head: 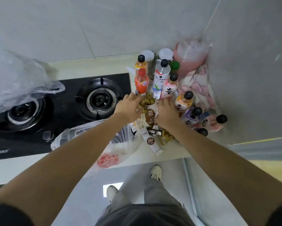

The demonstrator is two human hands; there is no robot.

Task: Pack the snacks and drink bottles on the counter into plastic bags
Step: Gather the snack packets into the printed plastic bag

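— So where are your hands right now?

— Both are down on the snack pile [149, 118] in the middle of the surface [173, 149]. My left hand [129, 107] lies over its left edge with the fingers spread toward the far side; my right hand [167, 114] covers the right edge. Whether either has closed on a packet I cannot tell, since the fingertips are buried among the wrappers.

— Which way does the pile lie from them?

— Directly under and between them. The big brown-and-white packet [151, 117] sits in the gap between my hands, and the long stick packets [151, 143] trail toward me, their long axes running roughly from the pile to the surface's near edge.

— And the bag?

— The clear plastic bag [94, 139] lies nearer me and to the left, just beside the stove [68, 101], closest to my left arm. So I judge the snacks must be drawn back and leftward.

— The bottles?

— They stand upright beyond and to the right: an orange bottle [141, 84] past my left hand, a pink bottle [170, 87] past my right, and more bottles further right toward the wall.
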